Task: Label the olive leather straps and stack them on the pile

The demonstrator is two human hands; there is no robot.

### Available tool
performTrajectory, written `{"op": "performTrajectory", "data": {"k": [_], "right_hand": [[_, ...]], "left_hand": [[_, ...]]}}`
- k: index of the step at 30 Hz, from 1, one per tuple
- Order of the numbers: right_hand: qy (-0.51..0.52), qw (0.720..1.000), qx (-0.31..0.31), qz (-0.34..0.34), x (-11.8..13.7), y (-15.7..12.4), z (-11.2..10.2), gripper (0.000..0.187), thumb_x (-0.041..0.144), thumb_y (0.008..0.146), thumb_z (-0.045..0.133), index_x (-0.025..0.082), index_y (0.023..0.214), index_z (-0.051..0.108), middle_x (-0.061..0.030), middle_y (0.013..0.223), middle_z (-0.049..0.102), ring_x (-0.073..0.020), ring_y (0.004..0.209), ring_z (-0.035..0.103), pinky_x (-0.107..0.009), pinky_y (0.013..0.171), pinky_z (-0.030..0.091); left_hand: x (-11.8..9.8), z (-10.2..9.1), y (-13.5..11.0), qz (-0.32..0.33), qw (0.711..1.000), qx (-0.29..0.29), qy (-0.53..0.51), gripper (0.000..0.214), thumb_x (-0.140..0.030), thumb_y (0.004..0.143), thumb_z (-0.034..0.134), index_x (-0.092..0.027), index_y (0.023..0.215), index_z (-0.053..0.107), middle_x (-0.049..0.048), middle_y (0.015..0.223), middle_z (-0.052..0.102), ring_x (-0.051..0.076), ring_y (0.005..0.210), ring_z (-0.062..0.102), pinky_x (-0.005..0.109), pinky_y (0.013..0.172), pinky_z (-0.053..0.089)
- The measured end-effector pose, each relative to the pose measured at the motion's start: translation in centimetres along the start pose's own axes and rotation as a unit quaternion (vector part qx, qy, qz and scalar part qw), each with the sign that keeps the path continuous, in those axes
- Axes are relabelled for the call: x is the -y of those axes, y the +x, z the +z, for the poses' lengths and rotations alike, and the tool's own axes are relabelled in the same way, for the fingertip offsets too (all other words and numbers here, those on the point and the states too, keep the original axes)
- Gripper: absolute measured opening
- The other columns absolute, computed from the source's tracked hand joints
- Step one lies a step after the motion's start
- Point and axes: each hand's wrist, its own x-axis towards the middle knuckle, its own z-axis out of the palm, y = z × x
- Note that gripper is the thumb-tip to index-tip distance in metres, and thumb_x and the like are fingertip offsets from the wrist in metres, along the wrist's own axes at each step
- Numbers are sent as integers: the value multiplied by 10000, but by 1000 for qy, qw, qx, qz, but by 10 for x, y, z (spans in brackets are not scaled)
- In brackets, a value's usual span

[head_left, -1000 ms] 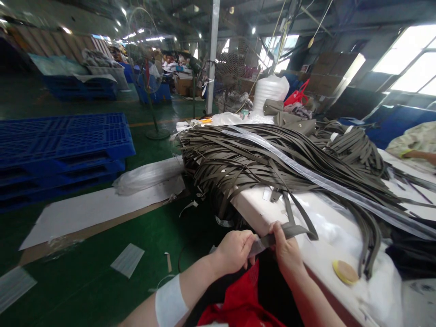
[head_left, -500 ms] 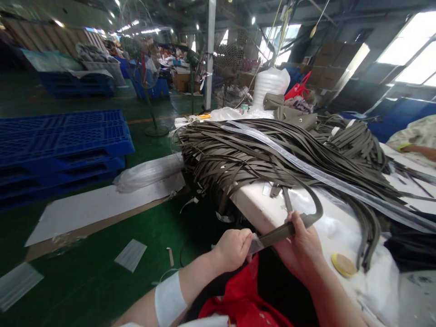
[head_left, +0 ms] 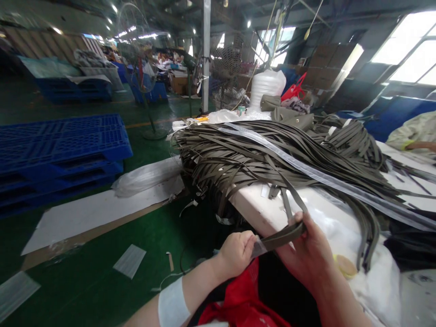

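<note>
A dark olive strap (head_left: 281, 236) stretches between my two hands in front of the table's edge. My left hand (head_left: 237, 254) is closed in a fist around its near end, where a clear plastic piece (head_left: 259, 247) wraps the strap. Farther along, my right hand (head_left: 311, 250) pinches the strap between thumb and fingers. Beyond that hand the strap bends back toward a big heap of similar straps (head_left: 238, 154) on the white table (head_left: 248, 202). A long translucent strip (head_left: 299, 165) lies across the heap.
A tape roll (head_left: 345, 265) sits on the table beside my right forearm. Blue pallets (head_left: 64, 150) are stacked at left, and a fan (head_left: 139, 68) stands behind them. White board (head_left: 85, 213) lies on the green floor. At far right is another person's sleeve (head_left: 413, 129).
My right hand has shifted slightly right along the strap and turned. The strap's wide loop beyond it has narrowed into a tighter bend. My left hand keeps its grip.
</note>
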Motion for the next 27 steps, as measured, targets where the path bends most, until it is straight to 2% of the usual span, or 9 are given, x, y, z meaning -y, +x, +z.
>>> {"op": "performTrajectory", "data": {"k": [3, 5, 8, 11, 13, 15, 19, 23, 27], "right_hand": [[58, 998, 7, -32, 23, 12, -19, 405, 445, 710, 786, 193, 589, 494, 81, 481, 309, -76, 443, 287, -210, 431, 334], [76, 996, 22, -38, 33, 13, -25, 398, 423, 673, 807, 192, 587, 495, 63, 530, 363, -84, 489, 351, -215, 457, 372], [97, 994, 54, -1, 39, 4, -23, 381, 468, 600, 826, 213, 705, 562, 11, 720, 501, -142, 667, 511, -279, 597, 480], [124, 989, 77, 35, 37, -5, -13, 368, 390, 597, 842, 237, 810, 583, 51, 625, 414, -124, 585, 463, -270, 563, 464], [127, 988, 75, 40, 34, -8, -6, 284, 327, 664, 819, 234, 810, 593, 87, 533, 280, -92, 490, 359, -227, 496, 409], [104, 993, 54, 28, 31, -10, 0, 214, 355, 740, 777, 226, 810, 621, 89, 503, 264, -91, 481, 362, -218, 488, 399], [51, 999, 10, 14, 19, -14, 8, 249, 460, 802, 714, 227, 876, 669, 47, 565, 450, -133, 589, 514, -253, 539, 456], [-1, 999, 6, 34, -6, -18, 11, 358, 563, 791, 682, 236, 935, 702, 15, 633, 577, -172, 662, 584, -293, 612, 496], [-150, 986, 78, 12, -33, -27, 18, 525, 701, 785, 578, 212, 822, 764, -77, 872, 715, -243, 881, 639, -357, 821, 512]], "left_hand": [[4, -4, -5, -5, 1000, 25, -7, 403, -354, 1004, 231, -223, 656, 387, -21, 482, 450, 136, 477, 481, 244, 524, 346], [5, -5, -8, -11, 999, 38, -8, 409, -361, 1006, 235, -223, 657, 399, -24, 467, 452, 134, 465, 480, 242, 528, 357], [5, -5, -7, -14, 998, 54, -12, 427, -378, 1009, 238, -221, 658, 424, -19, 462, 482, 134, 464, 492, 240, 541, 382], [3, -3, -5, -11, 997, 77, -24, 445, -398, 1011, 241, -217, 659, 442, -10, 478, 527, 136, 477, 519, 238, 558, 407], [3, 0, -4, -11, 996, 88, -31, 456, -421, 1012, 250, -212, 675, 475, -2, 512, 568, 139, 493, 541, 237, 558, 414], [4, 2, -4, -16, 995, 90, -40, 466, -444, 1011, 253, -207, 706, 515, 7, 548, 603, 143, 506, 559, 239, 549, 418], [6, 7, -3, -35, 994, 79, -61, 472, -452, 1012, 246, -202, 749, 548, 16, 578, 631, 145, 491, 569, 244, 528, 421], [3, 11, 1, -38, 995, 63, -67, 467, -443, 1012, 241, -199, 755, 545, 20, 570, 630, 140, 477, 568, 242, 524, 422], [-3, 17, 7, -24, 997, 37, -63, 467, -425, 1011, 234, -196, 745, 542, 10, 511, 579, 141, 469, 560, 246, 529, 426]]}}
